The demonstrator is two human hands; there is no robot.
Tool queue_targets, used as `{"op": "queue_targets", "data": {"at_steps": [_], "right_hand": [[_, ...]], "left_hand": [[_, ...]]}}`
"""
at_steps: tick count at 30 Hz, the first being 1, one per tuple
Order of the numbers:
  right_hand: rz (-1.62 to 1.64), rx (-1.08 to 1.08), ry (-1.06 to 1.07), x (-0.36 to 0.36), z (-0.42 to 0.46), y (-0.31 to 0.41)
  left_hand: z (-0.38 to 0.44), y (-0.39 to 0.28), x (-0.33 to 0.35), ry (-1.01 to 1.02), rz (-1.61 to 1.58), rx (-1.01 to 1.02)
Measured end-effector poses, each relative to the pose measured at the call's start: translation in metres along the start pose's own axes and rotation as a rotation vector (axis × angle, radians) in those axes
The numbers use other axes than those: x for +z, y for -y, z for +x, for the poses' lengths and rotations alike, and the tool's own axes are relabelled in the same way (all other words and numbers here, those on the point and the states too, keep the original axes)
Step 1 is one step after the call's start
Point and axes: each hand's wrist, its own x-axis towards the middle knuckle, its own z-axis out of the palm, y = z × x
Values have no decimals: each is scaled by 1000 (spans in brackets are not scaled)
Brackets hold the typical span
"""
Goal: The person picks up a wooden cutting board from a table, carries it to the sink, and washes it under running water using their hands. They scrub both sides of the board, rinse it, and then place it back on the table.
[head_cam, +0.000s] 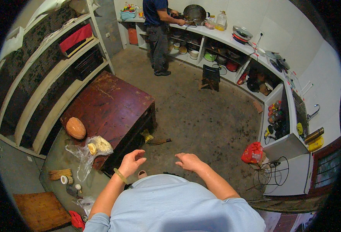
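My left hand [130, 163], with a pale bangle at the wrist, hangs empty in front of my body, its thumb and fingers apart. Just left of it, a clear plastic bag [83, 158] with pale food pieces [102, 145] lies on the corner of a reddish-brown wooden table [112, 98]. An orange-brown oval gourd or melon [76, 128] rests farther left on the table's edge. My right hand [189, 161] is held over the concrete floor, fingers slightly spread and holding nothing. The two hands do not touch each other.
A person [157, 34] stands at the far counter beside a wok [194, 15]. A folding stool [211, 76] stands before the open shelves. On the floor lies a brush or broom head [159, 141] by the table. A red plastic bag [252, 152] and a wire rack [273, 171] are at right.
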Motion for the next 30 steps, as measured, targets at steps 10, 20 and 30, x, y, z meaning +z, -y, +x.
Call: {"op": "queue_targets", "data": {"at_steps": [10,20,30], "right_hand": [[-15,-19,-17,-3,0,-8],[0,-20,-22,-7,4,-12],[-7,-61,-74,-18,4,-7]], "left_hand": [[6,-5,2,26,4,-3],[10,-8,2,-60,-10,39],[11,-19,4,-96,-29,86]]}}
